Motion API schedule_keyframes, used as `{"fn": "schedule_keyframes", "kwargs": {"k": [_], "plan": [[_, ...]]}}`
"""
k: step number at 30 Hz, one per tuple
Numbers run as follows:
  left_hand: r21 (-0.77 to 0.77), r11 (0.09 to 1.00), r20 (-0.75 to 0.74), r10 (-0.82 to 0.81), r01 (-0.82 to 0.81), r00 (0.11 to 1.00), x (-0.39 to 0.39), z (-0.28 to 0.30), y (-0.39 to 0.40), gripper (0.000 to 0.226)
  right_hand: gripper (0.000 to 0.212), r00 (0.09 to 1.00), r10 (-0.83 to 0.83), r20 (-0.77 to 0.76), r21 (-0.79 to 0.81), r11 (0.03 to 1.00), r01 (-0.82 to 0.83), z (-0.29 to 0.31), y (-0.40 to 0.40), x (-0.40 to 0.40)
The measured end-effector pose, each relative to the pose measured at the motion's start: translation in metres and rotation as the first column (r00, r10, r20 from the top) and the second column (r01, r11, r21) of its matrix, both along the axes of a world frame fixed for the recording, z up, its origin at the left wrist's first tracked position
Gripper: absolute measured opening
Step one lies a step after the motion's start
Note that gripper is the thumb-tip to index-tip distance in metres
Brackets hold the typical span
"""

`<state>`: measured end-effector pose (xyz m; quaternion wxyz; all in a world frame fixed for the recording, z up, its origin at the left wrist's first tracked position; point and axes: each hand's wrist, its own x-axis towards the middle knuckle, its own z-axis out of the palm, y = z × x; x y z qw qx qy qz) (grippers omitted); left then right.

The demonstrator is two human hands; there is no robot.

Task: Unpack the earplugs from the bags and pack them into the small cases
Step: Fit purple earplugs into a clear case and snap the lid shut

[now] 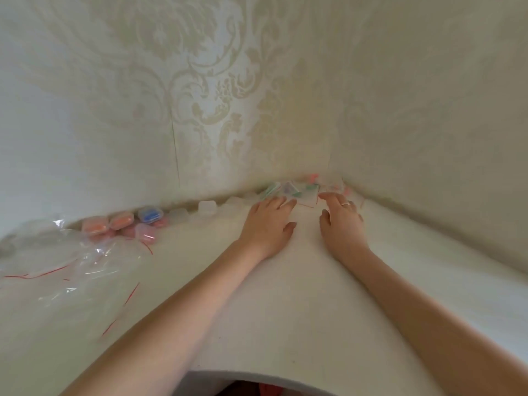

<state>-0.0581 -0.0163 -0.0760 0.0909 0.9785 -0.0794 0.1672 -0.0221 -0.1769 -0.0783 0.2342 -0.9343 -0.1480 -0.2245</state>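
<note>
Fingers (pixel 281 202) of the left hand (pixel 268 224) lie straight and loosely spread, their tips at the near edge of the pile of bagged earplugs (pixel 297 190); they grip nothing. Fingers (pixel 328 197) of the right hand (pixel 341 221) are gently bent, tips reaching the same pile; whether they pinch a bag cannot be told, as the frame is blurred there. A ring (pixel 346 204) sits on one right finger.

The pile lies in the corner where the patterned wall (pixel 200 104) meets the white table (pixel 285 310). Its bags overlap, so no count is possible; green, pink and orange contents show through.

Left of the pile, along the wall, stand about three clear empty cases (pixel 206 207). Further left of the pile sits a cluster of filled cases (pixel 125 224): two orange, one blue, one pink can be told apart, and others beneath are unclear. Furthest left of the pile lies a heap of empty clear bags (pixel 65 261) with red seal strips, number indistinct.
</note>
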Motion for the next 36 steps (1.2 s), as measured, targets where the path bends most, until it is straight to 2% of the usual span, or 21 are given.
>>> {"fn": "schedule_keyframes", "kwargs": {"k": [2,3,6,9,14,17,20,21,23,25,26,28,30,31,33,35,36], "plan": [[-0.04,0.999,-0.112,-0.014,0.009,0.994,0.005,-0.005,-0.004,0.055,0.052,0.999,0.022,-0.033,-0.165,0.986,-0.027,0.001,0.002,0.011],[-0.066,0.998,-0.135,-0.019,0.01,0.991,0.005,-0.006,-0.002,0.054,0.054,0.998,0.019,-0.055,-0.194,0.981,-0.03,0.001,0.003,0.019],[-0.119,0.993,-0.048,-0.013,0.007,0.999,0.002,-0.008,0.005,0.041,0.057,0.986,-0.057,-0.157,-0.259,0.966,0.014,0.001,0.003,0.047],[-0.111,0.992,0.021,0.067,-0.064,0.998,0.002,-0.007,0.008,0.027,0.049,0.956,-0.049,-0.288,-0.278,0.96,-0.034,0.002,0.007,0.063],[-0.031,0.968,0.051,0.249,-0.247,0.967,0.006,-0.005,0.007,0.032,0.022,0.995,-0.029,-0.091,-0.132,0.991,0.017,0.001,0.007,0.062],[-0.05,0.959,0.097,0.283,-0.279,0.954,0.005,-0.006,0.01,0.04,0.02,0.989,-0.123,0.079,-0.043,0.991,0.127,0.001,0.003,0.055],[-0.151,0.972,0.205,0.211,-0.182,0.956,0.005,-0.003,0.009,0.043,0.022,0.931,-0.24,0.275,0.306,0.94,0.152,0.004,0.0,0.042],[-0.202,0.972,0.251,0.169,-0.119,0.953,0.004,-0.002,0.007,0.045,0.022,0.921,-0.243,0.304,0.407,0.907,0.105,0.005,-0.002,0.038],[-0.341,0.94,0.33,0.088,0.031,0.94,0.002,0.0,0.001,0.052,0.022,0.95,-0.149,0.275,0.55,0.834,-0.028,0.007,-0.002,0.027],[-0.498,0.851,0.339,0.017,0.164,0.941,0.001,0.004,-0.004,0.06,0.025,0.98,-0.022,0.2,0.611,0.784,-0.107,0.011,0.003,0.011],[-0.591,0.779,0.306,-0.025,0.211,0.952,0.001,0.006,-0.005,0.064,0.026,0.986,0.037,0.164,0.622,0.772,-0.133,0.012,0.007,0.002],[-0.756,0.613,0.179,-0.146,0.231,0.973,0.0,0.012,-0.007,0.052,0.029,0.982,0.179,0.062,0.668,0.723,-0.174,0.013,0.013,-0.016],[-0.866,0.458,0.077,-0.271,0.199,0.96,-0.001,0.017,-0.007,0.019,0.029,0.945,0.321,-0.057,0.758,0.63,-0.169,0.011,0.016,-0.031],[-0.922,0.353,0.048,-0.304,0.159,0.951,-0.002,0.018,-0.009,0.009,0.027,0.916,0.386,-0.111,0.814,0.564,-0.139,0.01,0.015,-0.038],[-0.989,0.128,0.024,-0.331,0.07,0.943,-0.006,0.02,-0.012,0.003,0.02,0.858,0.487,-0.164,0.906,0.418,-0.064,0.008,0.009,-0.044],[-0.999,0.034,0.023,-0.31,0.036,0.951,-0.008,0.021,-0.013,0.007,0.012,0.834,0.527,-0.162,0.947,0.32,-0.018,0.007,0.004,-0.044],[-1.0,0.009,0.023,-0.303,0.027,0.953,-0.007,0.019,-0.012,0.008,0.01,0.827,0.538,-0.162,0.95,0.311,-0.017,0.006,0.003,-0.042]]}}
